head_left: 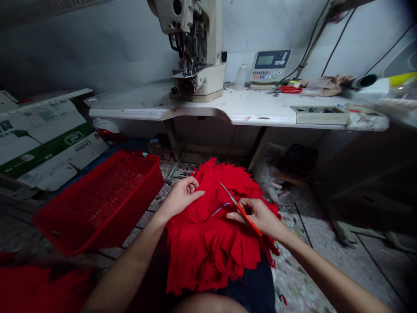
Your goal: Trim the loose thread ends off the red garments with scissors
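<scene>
A thick bunch of red fabric pieces point(208, 234) with jagged, strip-like edges lies across my lap. My right hand point(260, 217) grips a pair of red-handled scissors point(240, 208) over the bunch. The blades look closed and point up and left. At the upper left side of the fabric is my left hand point(180, 198), its fingers curled and its thumb stretched along the cloth; what the fingers hold, if anything, is hidden. A thin bluish strip point(220, 209) lies on the red fabric between my hands.
A red plastic basket point(130, 208) stands on the floor at left, near a white and green carton point(48, 139). Ahead, a white table point(254, 106) carries a sewing machine point(211, 78), a control panel point(270, 65) and a bottle point(240, 78). More red fabric point(42, 287) is at lower left.
</scene>
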A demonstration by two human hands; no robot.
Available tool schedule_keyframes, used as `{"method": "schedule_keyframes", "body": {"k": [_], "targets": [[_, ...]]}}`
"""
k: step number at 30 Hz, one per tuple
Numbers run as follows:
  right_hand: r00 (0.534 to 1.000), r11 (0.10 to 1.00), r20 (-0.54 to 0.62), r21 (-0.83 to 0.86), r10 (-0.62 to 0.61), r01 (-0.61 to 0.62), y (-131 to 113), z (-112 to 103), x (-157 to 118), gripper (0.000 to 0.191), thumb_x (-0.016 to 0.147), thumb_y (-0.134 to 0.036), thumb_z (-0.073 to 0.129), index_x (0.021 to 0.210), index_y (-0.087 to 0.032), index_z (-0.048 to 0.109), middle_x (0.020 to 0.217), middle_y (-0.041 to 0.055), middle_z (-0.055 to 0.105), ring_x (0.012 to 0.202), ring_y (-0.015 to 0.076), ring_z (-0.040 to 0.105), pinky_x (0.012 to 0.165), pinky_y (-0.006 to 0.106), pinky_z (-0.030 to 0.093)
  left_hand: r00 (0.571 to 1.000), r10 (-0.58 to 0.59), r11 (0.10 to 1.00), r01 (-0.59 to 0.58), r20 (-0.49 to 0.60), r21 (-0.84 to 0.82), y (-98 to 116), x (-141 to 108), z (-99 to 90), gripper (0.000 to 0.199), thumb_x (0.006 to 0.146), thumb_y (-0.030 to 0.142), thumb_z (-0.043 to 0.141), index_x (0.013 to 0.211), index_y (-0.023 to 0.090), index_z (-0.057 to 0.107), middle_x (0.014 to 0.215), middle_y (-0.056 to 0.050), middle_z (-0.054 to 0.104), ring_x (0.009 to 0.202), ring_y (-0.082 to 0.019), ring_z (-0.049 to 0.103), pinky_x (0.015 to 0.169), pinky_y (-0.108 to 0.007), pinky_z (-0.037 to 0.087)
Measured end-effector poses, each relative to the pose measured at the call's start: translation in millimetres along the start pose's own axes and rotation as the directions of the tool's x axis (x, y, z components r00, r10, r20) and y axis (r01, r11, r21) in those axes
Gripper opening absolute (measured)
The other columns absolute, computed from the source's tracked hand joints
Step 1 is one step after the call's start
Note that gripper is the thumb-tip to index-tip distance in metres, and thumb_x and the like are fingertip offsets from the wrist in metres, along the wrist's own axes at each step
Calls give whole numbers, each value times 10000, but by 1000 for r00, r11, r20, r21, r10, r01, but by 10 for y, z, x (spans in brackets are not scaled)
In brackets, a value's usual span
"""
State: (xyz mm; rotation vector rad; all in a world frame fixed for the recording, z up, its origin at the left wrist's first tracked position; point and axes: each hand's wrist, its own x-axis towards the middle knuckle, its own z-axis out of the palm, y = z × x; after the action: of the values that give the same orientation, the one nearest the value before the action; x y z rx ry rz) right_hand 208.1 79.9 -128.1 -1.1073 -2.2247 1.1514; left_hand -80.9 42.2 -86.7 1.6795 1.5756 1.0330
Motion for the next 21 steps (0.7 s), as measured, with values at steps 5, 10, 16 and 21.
{"method": "schedule_keyframes", "body": {"k": [5, 10, 16, 21], "targets": [[998, 990, 60, -140, -28, 36, -83, -104, -118, 468, 915, -625, 613, 756, -210, 467, 640, -50, 449, 571, 128, 408, 534, 256, 276, 996, -62, 949, 78, 63, -306, 141, -64, -154, 271, 785, 330, 800, 924, 152, 650, 836, 3, 655, 728, -122, 595, 703, -223, 469], [988, 947, 139, -303, -68, 108, -356, -95, -160, 417, 943, -617, 585, 872, -218, 485, 728, -13, 572, 598, 153, 477, 583, 270, 302, 977, -88, 874, 170, 194, -456, 223, -242, -186, 282, 837, 358, 773, 1009, 138, 739, 1009, -66, 753, 923, -207, 693, 888, -326, 542], [973, 915, 206, -366, -98, 170, -575, -30, -55, 466, 940, -670, 548, 838, -222, 471, 697, -2, 567, 580, 154, 482, 574, 268, 273, 970, -124, 833, 217, 210, -509, 191, -405, -39, 268, 849, 372, 770, 964, 130, 767, 923, -62, 777, 833, -210, 708, 778, -301, 563], [971, 920, 216, -352, -98, 171, -624, -6, -33, 519, 905, -729, 552, 844, -217, 498, 672, -8, 553, 547, 138, 419, 554, 267, 249, 972, -120, 834, 209, 202, -511, 132, -437, 26, 301, 842, 378, 775, 989, 116, 783, 990, -89, 783, 876, -224, 707, 791, -299, 560]]}}
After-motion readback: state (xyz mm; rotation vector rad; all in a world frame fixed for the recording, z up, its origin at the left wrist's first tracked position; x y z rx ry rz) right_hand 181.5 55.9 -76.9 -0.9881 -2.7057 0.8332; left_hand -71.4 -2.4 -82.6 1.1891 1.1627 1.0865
